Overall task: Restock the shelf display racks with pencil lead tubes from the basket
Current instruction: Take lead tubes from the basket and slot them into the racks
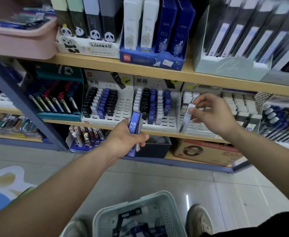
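My left hand [127,135] grips a small bunch of lead tubes; the front one is blue [133,124] and marked HB 0.7. It is held low in front of the middle white display rack [169,120]. My right hand [212,113] pinches a clear, white-capped lead tube [187,117] over the right-hand rack [198,130]. A third rack [123,110] to the left holds rows of black, white and blue tubes. The pale mesh basket [164,204] stands on the floor below me with several dark tubes inside.
A wooden shelf edge [157,71] runs above the racks, bearing boxed stationery. A pink bin [20,41] sits at upper left. Erasers [239,101] and pens fill the shelf to the right. A cardboard box [207,151] is on the bottom shelf. My shoe [198,219] is beside the basket.
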`<act>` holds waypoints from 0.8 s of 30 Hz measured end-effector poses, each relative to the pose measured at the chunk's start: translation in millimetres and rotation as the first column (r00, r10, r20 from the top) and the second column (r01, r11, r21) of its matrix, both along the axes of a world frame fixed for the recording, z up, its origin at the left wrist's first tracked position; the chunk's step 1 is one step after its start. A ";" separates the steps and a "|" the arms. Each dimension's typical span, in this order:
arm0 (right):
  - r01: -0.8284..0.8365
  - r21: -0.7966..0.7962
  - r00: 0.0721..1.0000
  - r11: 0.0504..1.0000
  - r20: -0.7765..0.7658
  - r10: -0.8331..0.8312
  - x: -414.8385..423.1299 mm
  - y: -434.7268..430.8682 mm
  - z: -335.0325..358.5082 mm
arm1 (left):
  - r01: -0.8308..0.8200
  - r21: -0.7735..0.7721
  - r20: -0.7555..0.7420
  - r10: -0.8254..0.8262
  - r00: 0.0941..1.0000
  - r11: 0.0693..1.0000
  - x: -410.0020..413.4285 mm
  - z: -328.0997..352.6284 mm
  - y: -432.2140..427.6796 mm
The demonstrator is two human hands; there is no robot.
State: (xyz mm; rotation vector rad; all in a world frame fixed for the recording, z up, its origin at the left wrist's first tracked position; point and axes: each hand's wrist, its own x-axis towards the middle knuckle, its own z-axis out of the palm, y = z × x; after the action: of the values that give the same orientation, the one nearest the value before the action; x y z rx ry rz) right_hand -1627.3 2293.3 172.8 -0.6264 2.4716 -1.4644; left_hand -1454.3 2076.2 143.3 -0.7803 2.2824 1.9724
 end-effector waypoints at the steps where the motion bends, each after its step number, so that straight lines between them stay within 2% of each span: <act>1: 0.030 0.001 0.999 1.000 -0.037 -0.029 -10.8 -1.8 -4.2 | 0.001 0.004 -0.001 -0.001 1.000 1.000 -3.0 -1.3 0.9; 10: 0.070 0.009 0.956 0.997 -0.287 -0.065 -77.7 -42.0 -45.6 | -0.027 0.015 -0.012 0.027 1.000 1.000 -13.5 -7.8 0.1; 18: 0.143 0.281 0.907 0.949 -0.420 -0.012 -84.2 -48.9 -55.0 | -0.031 0.012 -0.016 0.031 0.999 0.999 -9.7 -12.2 -3.7; 24: 0.145 0.374 0.873 0.916 -0.484 0.059 -79.4 -49.8 -49.8 | -0.059 0.033 -0.018 0.060 0.998 0.998 -7.2 -14.4 -8.8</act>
State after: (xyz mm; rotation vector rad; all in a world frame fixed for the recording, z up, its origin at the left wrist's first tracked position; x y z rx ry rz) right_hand -1706.7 2243.5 123.0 -0.9467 3.0606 -0.8222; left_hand -1461.6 2067.4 128.9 -0.8398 2.2577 2.0449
